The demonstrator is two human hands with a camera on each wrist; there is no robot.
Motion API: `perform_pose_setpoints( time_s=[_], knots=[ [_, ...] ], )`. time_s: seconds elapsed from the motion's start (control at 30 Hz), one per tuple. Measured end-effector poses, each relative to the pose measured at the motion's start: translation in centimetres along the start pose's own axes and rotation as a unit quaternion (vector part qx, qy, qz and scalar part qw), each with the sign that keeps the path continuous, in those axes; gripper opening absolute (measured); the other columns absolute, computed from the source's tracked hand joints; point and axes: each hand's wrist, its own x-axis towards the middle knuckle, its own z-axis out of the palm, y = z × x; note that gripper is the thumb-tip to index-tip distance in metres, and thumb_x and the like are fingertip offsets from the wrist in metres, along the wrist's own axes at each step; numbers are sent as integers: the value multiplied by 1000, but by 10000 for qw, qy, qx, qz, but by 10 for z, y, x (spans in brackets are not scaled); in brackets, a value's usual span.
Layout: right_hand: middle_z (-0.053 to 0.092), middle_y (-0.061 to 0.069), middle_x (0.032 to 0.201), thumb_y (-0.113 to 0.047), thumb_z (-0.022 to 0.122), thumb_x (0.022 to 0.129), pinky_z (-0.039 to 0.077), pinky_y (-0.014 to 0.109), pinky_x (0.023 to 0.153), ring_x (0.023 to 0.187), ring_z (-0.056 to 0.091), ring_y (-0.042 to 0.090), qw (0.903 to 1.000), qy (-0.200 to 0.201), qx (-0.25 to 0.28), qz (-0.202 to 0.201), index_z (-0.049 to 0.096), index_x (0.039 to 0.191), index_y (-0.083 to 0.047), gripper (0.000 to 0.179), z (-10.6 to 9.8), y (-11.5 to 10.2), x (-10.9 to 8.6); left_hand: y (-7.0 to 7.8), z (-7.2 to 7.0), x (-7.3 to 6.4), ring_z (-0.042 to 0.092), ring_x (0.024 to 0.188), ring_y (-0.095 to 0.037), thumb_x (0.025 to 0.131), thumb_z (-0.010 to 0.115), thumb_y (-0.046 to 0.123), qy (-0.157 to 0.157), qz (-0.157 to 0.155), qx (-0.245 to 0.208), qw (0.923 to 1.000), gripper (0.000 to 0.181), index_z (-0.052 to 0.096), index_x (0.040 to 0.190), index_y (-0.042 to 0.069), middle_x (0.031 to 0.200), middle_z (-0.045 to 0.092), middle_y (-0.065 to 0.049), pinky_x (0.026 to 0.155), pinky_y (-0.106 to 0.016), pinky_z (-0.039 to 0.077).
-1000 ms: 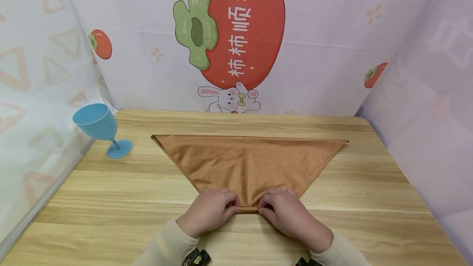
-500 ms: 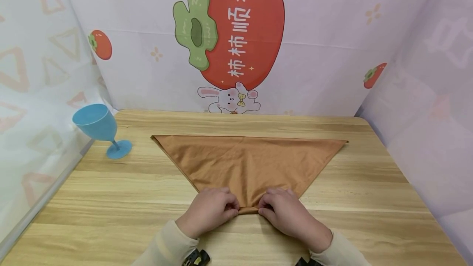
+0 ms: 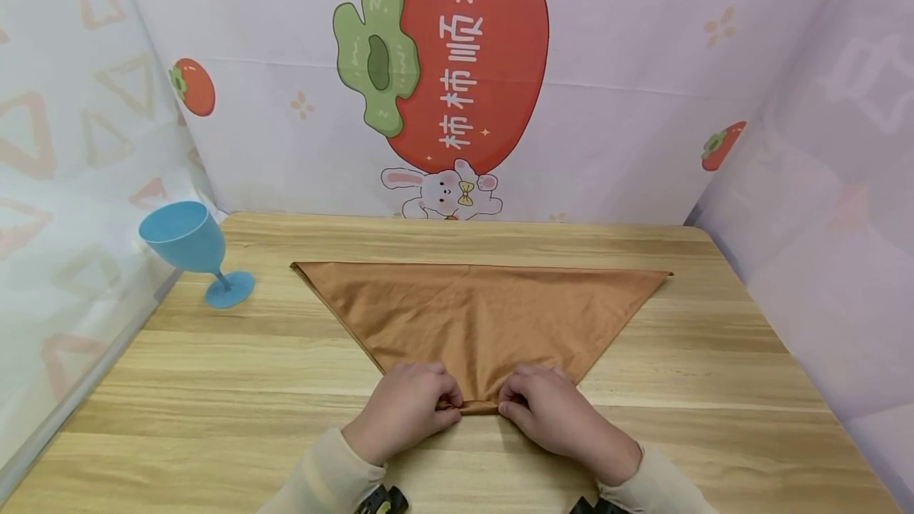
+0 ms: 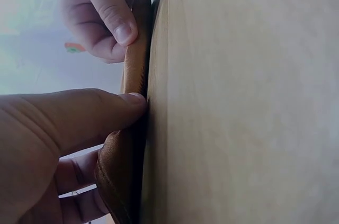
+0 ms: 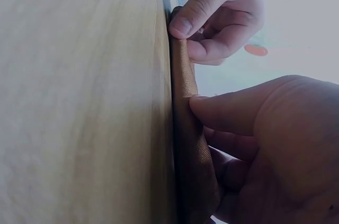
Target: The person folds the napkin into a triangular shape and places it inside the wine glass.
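A brown cloth [image 3: 467,316] lies folded on the table, its long straight edge at the back and its sides narrowing toward me. Its near end is turned over into a narrow rolled edge. My left hand [image 3: 407,407] pinches the left part of that roll between thumb and fingers, and my right hand [image 3: 557,415] pinches the right part. A short stretch of the roll shows between them. In the left wrist view, the left thumb [image 4: 100,110] presses on the rolled cloth [image 4: 136,65]. The right wrist view has the right thumb [image 5: 228,110] against the roll [image 5: 183,75].
A blue goblet [image 3: 187,240] stands at the table's left, beyond the cloth's left corner. The wooden table [image 3: 714,387] is bordered by a printed backdrop [image 3: 614,141] behind and light sheets on both sides.
The left fingers have shifted slightly on the roll, and a bit more of the cloth's edge shows under them. The right hand stays nearly in place.
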Motion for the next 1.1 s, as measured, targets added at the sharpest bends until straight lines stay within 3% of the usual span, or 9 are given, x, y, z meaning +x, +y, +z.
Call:
perform_pose_setpoints(
  time_s=[0.23,0.43,0.83,1.1],
  knots=[
    [55,-22,81,-20,74,90,41,45,85,83,56,3,10000,6,73,-49,67,80,-27,14,-2,0,1,2,0,0,49,65,0,83,81,29,66,118,215,9997,15,69,74,30,74,51,19,62,-26,35],
    [54,-22,82,-20,74,91,42,45,86,84,56,2,9999,6,103,-35,69,81,-27,13,-1,0,0,2,-2,-2,49,67,-1,84,81,27,96,203,221,9995,15,69,74,30,75,53,19,62,-27,35],
    [58,-16,84,-10,72,90,45,42,83,80,55,4,9994,180,-152,-241,67,92,-20,12,-1,-2,-1,2,-1,-2,50,69,-2,86,77,25,94,132,87,9998,15,67,75,29,76,53,18,64,-28,35],
    [61,-19,85,-14,76,88,46,42,81,83,58,2,9994,223,-250,-94,70,86,-24,11,0,-4,0,1,1,-2,49,70,-2,88,74,25,22,27,10,10000,14,67,76,30,77,52,18,65,-28,33]
  ],
)
